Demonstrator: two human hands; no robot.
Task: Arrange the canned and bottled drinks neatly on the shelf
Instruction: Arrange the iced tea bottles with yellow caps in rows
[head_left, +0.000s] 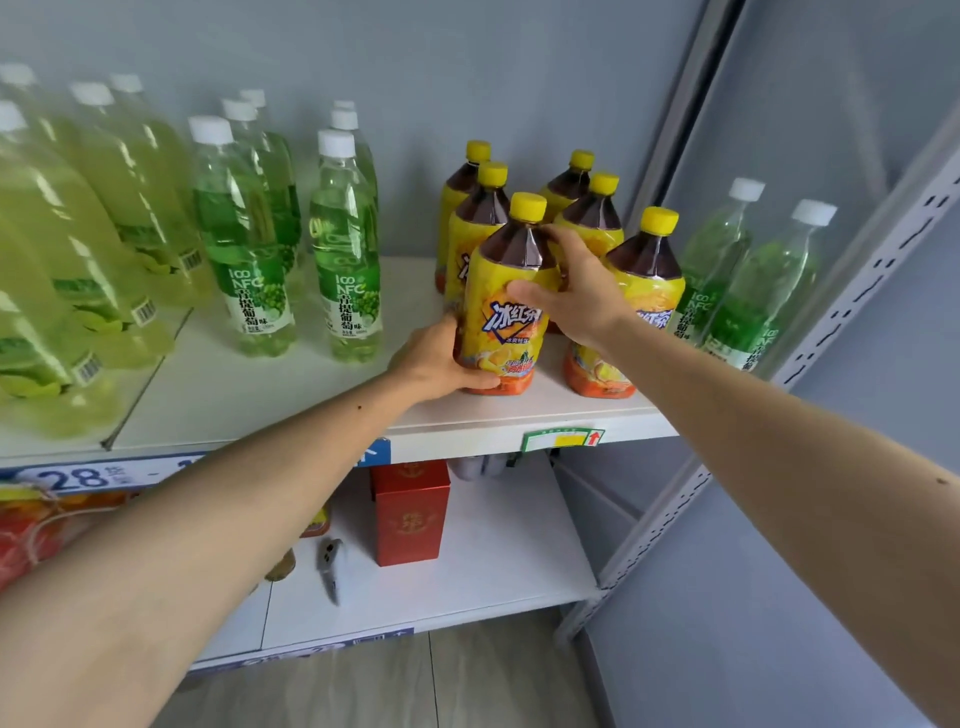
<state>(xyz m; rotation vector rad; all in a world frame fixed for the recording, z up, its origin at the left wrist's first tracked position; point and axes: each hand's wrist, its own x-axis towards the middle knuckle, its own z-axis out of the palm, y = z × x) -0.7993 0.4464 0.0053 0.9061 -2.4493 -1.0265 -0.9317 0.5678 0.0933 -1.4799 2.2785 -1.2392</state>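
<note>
Standing upright near the front edge of the white shelf, the front iced-tea bottle is gripped between both hands. The left hand is closed around its lower left side, thumb lying across the orange base and the other fingers hidden behind the bottle. The right hand wraps the bottle's right shoulder, thumb pressed on the yellow label and fingers curled round the back, just under the dark neck. Both forearms are bare and stretched forward, the left coming in low from the left, the right slanting down from the right.

The bottle is clear plastic, faceted at the shoulder, dark brown with tea above a glossy yellow wrap, topped by a ribbed yellow cap. A matching bottle stands just beside it to the right, and four more are ranked behind in two rows toward the back edge. At the right end of the shelf, two slim green grape-soda bottles with white caps stand against the perforated grey upright. More of these green bottles sit mid-shelf, and pale yellow-green bottles crowd the left end. On the lower shelf stands a red box.
</note>
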